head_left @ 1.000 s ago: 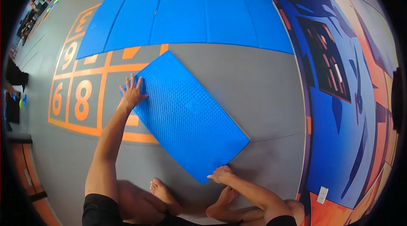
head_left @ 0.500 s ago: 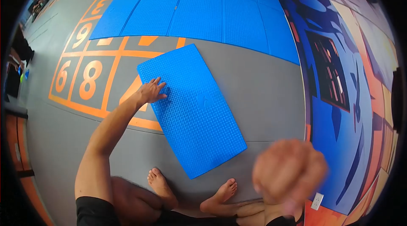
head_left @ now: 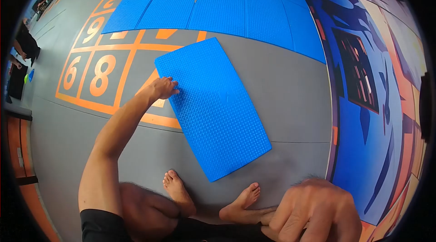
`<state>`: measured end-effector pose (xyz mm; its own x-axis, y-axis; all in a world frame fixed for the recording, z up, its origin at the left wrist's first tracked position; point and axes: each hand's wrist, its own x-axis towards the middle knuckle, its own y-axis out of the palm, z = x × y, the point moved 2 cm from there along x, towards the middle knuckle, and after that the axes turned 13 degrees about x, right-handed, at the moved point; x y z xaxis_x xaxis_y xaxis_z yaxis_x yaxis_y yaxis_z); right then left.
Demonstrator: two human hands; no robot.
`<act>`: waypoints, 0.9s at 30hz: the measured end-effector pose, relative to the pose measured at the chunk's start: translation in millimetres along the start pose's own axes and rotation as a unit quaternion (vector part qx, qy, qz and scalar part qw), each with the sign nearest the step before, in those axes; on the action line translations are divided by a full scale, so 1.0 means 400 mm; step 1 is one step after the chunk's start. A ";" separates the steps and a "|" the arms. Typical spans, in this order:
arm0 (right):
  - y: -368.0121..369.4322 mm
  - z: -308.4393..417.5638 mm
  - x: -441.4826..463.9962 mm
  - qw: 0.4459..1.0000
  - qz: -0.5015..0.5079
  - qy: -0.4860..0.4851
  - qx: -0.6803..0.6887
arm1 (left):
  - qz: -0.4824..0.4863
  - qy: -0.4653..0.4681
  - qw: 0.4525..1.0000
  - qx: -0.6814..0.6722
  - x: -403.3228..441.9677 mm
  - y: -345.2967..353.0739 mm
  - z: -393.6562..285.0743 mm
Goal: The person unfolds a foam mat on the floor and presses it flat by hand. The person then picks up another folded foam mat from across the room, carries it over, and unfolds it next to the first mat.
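Head view: person's bare hands at a loose blue mat (head_left: 220, 119) on the grey floor (head_left: 290, 105).
Loose mat: flat, textured face up, set at a slant in front of the feet (head_left: 247, 199); far left part covers some of the orange number grid (head_left: 102, 76).
Left hand: open, palm down, fingers slightly spread at the mat's left edge; contact appears light, no grip visible.
Right hand (head_left: 318, 210): raised close to the camera, off the mat, fingers curled closed; contents, if any, cannot be told.
Change: right hand has left the near end of the mat; the mat's long sides now run more nearly straight away from the person.
Effect: only the left hand is positioned to steady or guide the mat; its angle still differs from the mat bed.
Mat bed (head_left: 218, 8): blue mats laid edge to edge beyond the loose mat, a narrow strip of floor between.
Right side: painted wall (head_left: 363, 83) beside the floor.
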<state>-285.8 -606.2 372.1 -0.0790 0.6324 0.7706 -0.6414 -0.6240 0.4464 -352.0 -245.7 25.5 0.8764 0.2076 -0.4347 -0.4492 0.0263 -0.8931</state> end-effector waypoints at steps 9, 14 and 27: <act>-0.004 -0.020 -0.004 0.997 0.006 -0.030 0.066 | -0.064 0.037 0.997 -0.017 0.011 -0.035 -0.043; -0.014 -0.035 -0.004 0.995 0.045 -0.067 0.059 | -0.029 0.039 0.999 -0.003 -0.011 -0.038 -0.056; -0.365 0.020 -0.211 0.876 -0.299 0.320 -0.201 | 0.061 -0.020 0.998 0.025 -0.035 0.043 -0.006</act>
<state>-179.6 -572.1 245.6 0.0342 0.9993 -0.0175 -0.9207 0.0383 0.3884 -371.5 -250.4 15.9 0.8072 0.2501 -0.5347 -0.5617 0.0468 -0.8260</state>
